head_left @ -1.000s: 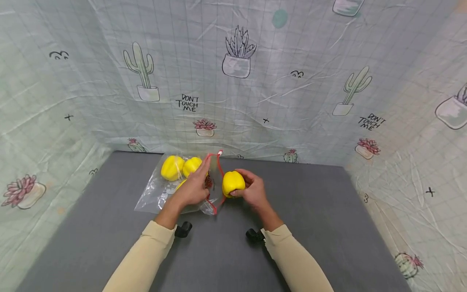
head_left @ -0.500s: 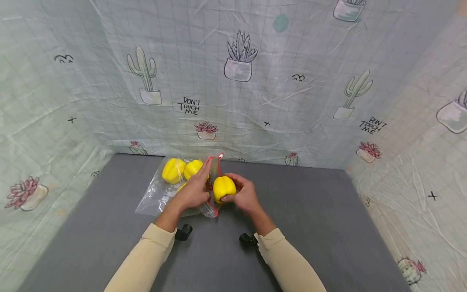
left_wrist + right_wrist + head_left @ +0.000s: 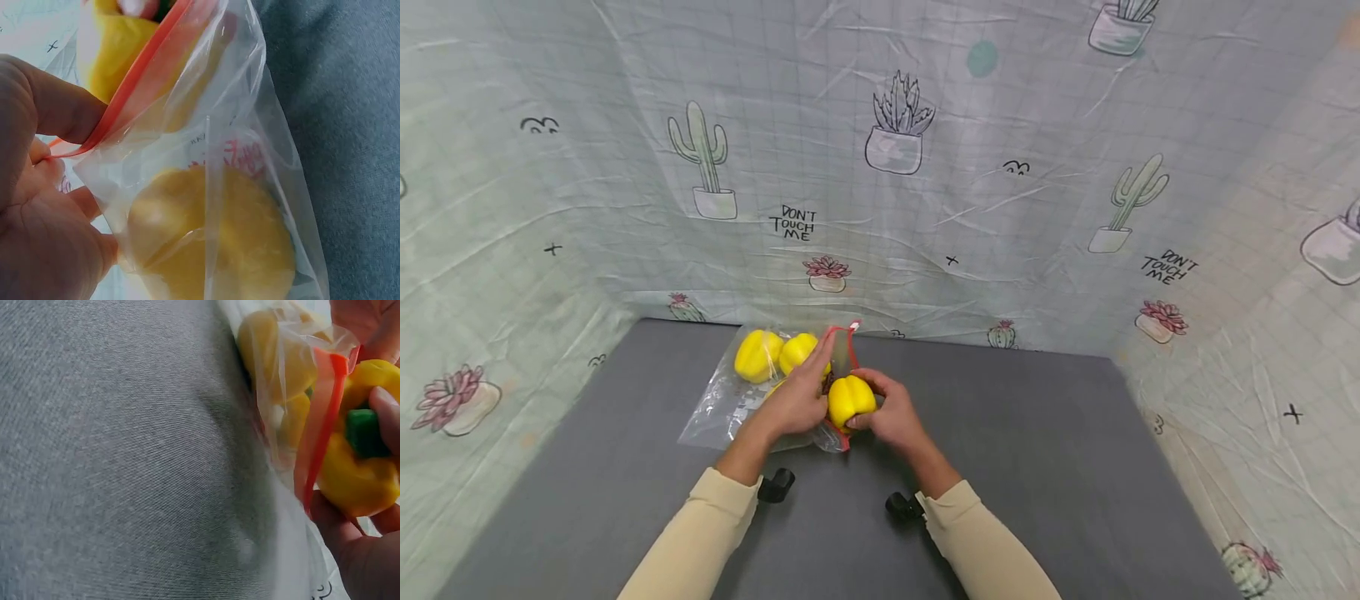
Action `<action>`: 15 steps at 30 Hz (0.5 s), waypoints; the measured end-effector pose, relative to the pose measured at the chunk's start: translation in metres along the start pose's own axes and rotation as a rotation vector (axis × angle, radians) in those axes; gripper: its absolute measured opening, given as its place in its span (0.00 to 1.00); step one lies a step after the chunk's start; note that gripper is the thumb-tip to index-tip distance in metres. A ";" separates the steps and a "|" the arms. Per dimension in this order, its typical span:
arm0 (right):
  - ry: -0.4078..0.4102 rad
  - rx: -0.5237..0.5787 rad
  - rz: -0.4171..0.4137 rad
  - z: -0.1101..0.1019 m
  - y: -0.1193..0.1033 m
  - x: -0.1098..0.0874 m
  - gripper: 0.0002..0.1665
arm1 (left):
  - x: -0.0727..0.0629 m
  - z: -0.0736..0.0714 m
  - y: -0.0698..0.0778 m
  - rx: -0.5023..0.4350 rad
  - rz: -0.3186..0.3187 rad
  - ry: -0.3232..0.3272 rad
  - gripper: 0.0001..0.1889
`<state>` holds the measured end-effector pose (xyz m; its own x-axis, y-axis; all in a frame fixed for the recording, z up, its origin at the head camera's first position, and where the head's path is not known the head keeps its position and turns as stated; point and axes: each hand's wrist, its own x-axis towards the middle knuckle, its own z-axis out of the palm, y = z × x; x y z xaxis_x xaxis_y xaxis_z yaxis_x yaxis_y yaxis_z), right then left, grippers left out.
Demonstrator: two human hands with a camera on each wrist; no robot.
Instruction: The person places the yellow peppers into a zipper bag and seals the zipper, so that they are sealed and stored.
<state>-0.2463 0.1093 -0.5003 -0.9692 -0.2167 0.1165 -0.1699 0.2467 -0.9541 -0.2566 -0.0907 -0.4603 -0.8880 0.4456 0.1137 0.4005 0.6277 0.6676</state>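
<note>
A yellow bell pepper with a green stem is held in my right hand, its thumb by the stem. The pepper is at the mouth of a clear zip bag with a red zip strip. My left hand holds the bag's mouth edge, thumb against the strip, and keeps it apart. Inside the bag lie several yellow peppers; one pepper sits at the far left, another pepper beside it. My left hand partly hides the others.
The bag lies on a grey table near its back edge. A hanging cloth with printed cacti surrounds the table at the back and sides. Black wrist cameras, one being the left camera, sit under both wrists.
My right hand has moved left with the yellow bell pepper, from just right of the bag into its mouth. The left hand has stayed nearly in place at the bag's edge.
</note>
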 end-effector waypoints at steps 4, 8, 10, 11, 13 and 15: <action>-0.059 -0.049 0.032 0.001 0.002 0.002 0.42 | 0.000 0.001 0.000 -0.023 0.012 0.001 0.53; -0.088 -0.100 0.044 0.006 0.005 0.008 0.43 | 0.000 0.000 -0.001 -0.015 0.025 0.009 0.52; -0.110 -0.141 0.051 0.009 0.007 0.009 0.43 | -0.001 0.001 -0.002 -0.013 0.033 0.013 0.52; -0.118 -0.155 0.055 0.011 0.008 0.008 0.43 | -0.001 0.001 -0.003 -0.010 0.034 0.014 0.52; -0.126 -0.140 0.070 0.013 0.010 0.008 0.43 | -0.002 0.001 -0.003 -0.012 0.044 0.014 0.52; -0.125 -0.067 0.093 0.014 0.011 0.006 0.40 | -0.002 0.002 -0.004 -0.020 0.041 0.007 0.52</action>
<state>-0.2514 0.0975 -0.5135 -0.9524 -0.3046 -0.0108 -0.0958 0.3326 -0.9382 -0.2557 -0.0930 -0.4642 -0.8723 0.4665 0.1463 0.4321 0.5957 0.6770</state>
